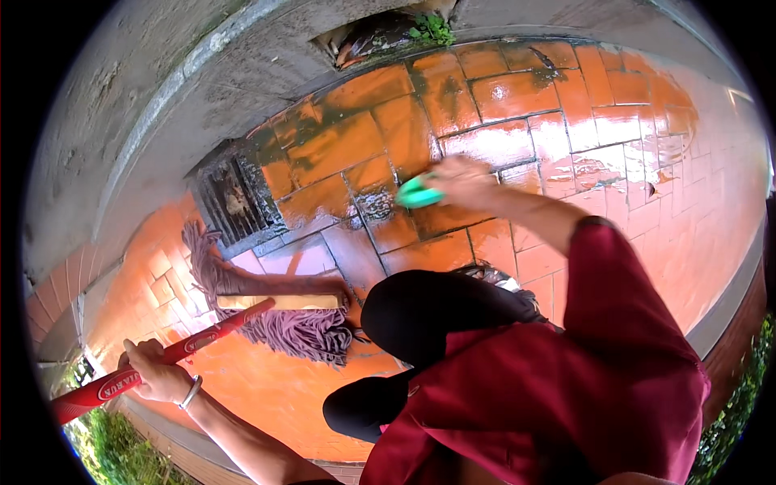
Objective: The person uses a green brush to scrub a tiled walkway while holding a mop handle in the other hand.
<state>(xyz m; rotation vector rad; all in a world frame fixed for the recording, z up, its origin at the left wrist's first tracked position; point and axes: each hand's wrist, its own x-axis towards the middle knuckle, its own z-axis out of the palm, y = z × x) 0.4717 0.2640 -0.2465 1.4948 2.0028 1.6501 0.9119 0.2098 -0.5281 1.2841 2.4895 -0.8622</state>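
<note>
My left hand (156, 371), with a silver bangle at its wrist, is closed around the red handle (200, 341) of a mop. The mop's purplish string head (303, 330), fixed to a pale wooden bar (282, 302), lies on the wet tiles to the left of my knees. Ahead of my knees, my right hand (464, 182) grips a green object (418, 193), blurred, perhaps a scrubbing brush, low over the orange floor tiles (376, 236). Its underside is hidden. Water or suds shine on the tiles just left of it.
A metal drain grate (233, 197) is set in the floor beyond the mop head. Grey concrete wall (254, 66) curves along the far side, with an opening holding debris and a small green plant (432, 30). Dark dirt marks the tiles near it. Greenery (121, 448) grows at lower left.
</note>
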